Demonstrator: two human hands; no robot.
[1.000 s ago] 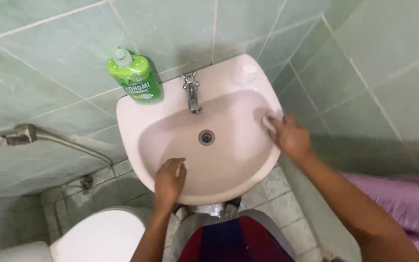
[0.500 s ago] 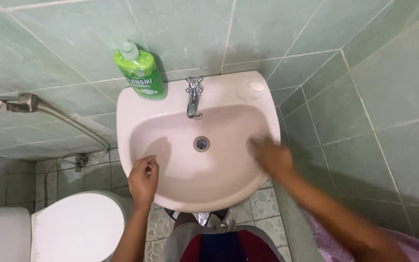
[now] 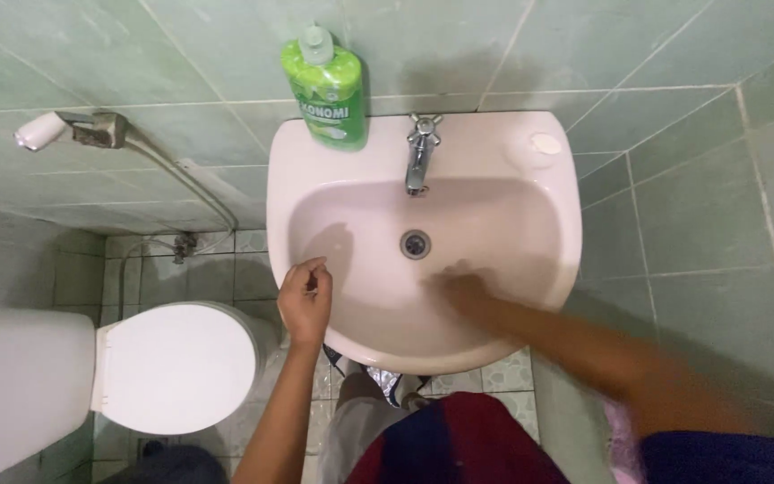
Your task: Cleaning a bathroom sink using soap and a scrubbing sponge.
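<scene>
Pale pink sink (image 3: 530, 202) is getting wiped: the right hand (image 3: 459, 289), blurred, has moved from the basin's right edge down toward its front edge, finger state impossible to tell. The left hand (image 3: 305, 300) is still resting on the front-left rim, fingers curled together, holding nothing.

I see a glossy, smooth ceramic sink (image 3: 494, 143), a shiny metal tap (image 3: 419, 157), a translucent green plastic bottle (image 3: 326, 85), glazed green wall tiles (image 3: 692, 54) and a smooth white plastic toilet lid (image 3: 172, 367).
</scene>
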